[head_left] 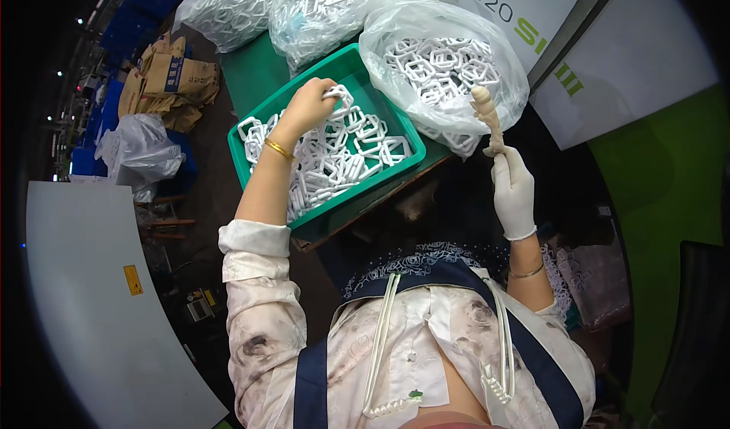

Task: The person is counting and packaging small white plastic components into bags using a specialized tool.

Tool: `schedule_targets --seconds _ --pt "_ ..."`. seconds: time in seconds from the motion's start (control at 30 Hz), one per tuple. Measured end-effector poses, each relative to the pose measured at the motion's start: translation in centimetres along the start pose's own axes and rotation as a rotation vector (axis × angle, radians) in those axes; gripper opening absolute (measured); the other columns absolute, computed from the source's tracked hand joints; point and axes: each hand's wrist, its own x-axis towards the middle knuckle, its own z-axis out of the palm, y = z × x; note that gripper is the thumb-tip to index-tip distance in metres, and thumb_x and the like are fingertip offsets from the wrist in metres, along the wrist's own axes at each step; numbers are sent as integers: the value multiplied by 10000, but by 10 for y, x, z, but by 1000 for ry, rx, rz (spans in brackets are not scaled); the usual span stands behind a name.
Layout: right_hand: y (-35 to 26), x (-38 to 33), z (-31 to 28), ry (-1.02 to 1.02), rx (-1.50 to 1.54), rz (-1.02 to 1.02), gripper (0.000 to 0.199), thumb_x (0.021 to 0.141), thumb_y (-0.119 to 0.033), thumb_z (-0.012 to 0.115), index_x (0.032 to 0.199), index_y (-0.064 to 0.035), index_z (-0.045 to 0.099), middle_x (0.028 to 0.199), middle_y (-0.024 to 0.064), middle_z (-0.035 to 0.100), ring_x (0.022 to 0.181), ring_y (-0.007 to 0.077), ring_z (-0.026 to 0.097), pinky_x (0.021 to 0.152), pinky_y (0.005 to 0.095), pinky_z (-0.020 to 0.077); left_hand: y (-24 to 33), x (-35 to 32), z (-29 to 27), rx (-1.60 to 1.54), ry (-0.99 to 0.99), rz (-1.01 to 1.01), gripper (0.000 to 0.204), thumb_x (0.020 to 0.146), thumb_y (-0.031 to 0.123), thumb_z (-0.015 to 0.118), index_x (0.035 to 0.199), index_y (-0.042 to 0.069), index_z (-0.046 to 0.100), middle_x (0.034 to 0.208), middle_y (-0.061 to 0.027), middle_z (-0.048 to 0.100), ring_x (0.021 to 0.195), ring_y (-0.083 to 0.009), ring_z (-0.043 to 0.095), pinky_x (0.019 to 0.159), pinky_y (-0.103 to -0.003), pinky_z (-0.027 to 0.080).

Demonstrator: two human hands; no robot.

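My bare left hand [310, 108] reaches over a green plastic tray [420, 149] with its fingers closed on a white plastic ring [342, 96]. Many loose white rings [323, 174], mostly rounded squares, fill the tray below it. On the right, my right hand [515, 191] wears a white glove and grips the lower end of a beige, knobbly stick-like tool [490, 117] that looks wrapped. It is held nearly upright beside the tray, in front of an open clear plastic bag [518, 87] containing more white rings.
Two more filled plastic bags [228, 11] [319, 15] lie behind the tray on the green table [245, 75]. Brown paper sacks [171, 79] and a grey plastic bag [141, 151] stand at the left. A pale panel [91, 277] is at the lower left, and a white-and-green board [639, 64] at the right.
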Motion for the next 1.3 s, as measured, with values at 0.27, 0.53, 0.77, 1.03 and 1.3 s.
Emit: schedule_targets --seconds 0.27,0.53,0.77,1.03,1.3 --pt "1 3 6 -16 -46 -23 216 1069 -109 490 1124 11 661 689 -50 426 598 32 366 543 235 316 18 -36 -7 231 -239 -17 274 777 7 660 1050 29 656 1029 -187 689 1029 -379 652 871 -425 522" --pt "-3 -1 16 -75 -29 -53 211 1062 -104 495 1125 27 648 687 -28 464 605 48 411 555 246 358 33 -67 -4 -50 409 78 291 788 -67 601 1063 22 639 941 -130 654 875 -295 656 782 -410 526" --pt "-48 -9 55 -239 91 -170 162 1041 -104 546 1112 -4 652 900 194 692 819 288 718 735 353 539 105 -90 66 -863 437 -46 365 828 -120 429 1140 1 574 1065 -96 600 940 -167 600 830 -308 521" --pt "-31 -15 63 -265 34 -25 179 1057 -127 515 1114 -4 633 817 126 629 729 148 586 691 310 479 128 -103 87 -1224 575 72 276 982 -76 410 1203 18 545 1141 -88 613 1007 -139 609 891 -281 515" --pt "-59 -7 75 -220 396 -88 296 882 -110 768 1113 -9 614 851 -44 544 726 12 453 644 200 411 164 -119 103 -2260 25 -59 210 1088 173 496 1251 50 541 1192 -78 623 1044 -167 611 957 -342 513"
